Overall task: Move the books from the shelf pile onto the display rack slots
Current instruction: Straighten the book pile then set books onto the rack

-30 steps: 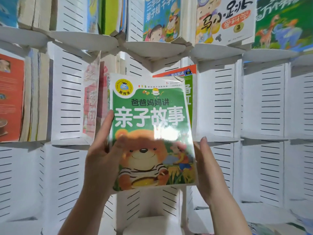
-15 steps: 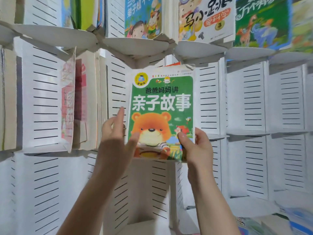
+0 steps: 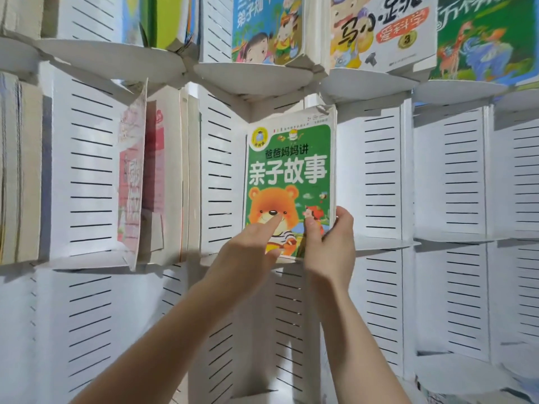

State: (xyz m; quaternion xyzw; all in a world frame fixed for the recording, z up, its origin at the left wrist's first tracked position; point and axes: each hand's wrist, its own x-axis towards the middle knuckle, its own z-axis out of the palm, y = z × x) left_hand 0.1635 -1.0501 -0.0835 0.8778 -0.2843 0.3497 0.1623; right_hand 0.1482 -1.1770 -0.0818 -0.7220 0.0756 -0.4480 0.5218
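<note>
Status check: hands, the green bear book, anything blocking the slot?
Left hand forefinger pressing cover. Right hand pinching lower right edge. Green bear book upright in rack slot. Nothing visibly blocking.

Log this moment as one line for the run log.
green book: upright in rack slot | left hand: finger presses cover | right hand: grips lower right edge

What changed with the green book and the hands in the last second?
The green book went from mid-air into the slot and stands upright. The right hand, open beside it before, now grips its lower right corner. The left hand let go of the left edge and presses a forefinger on the cover. The pink book stayed put.
</note>
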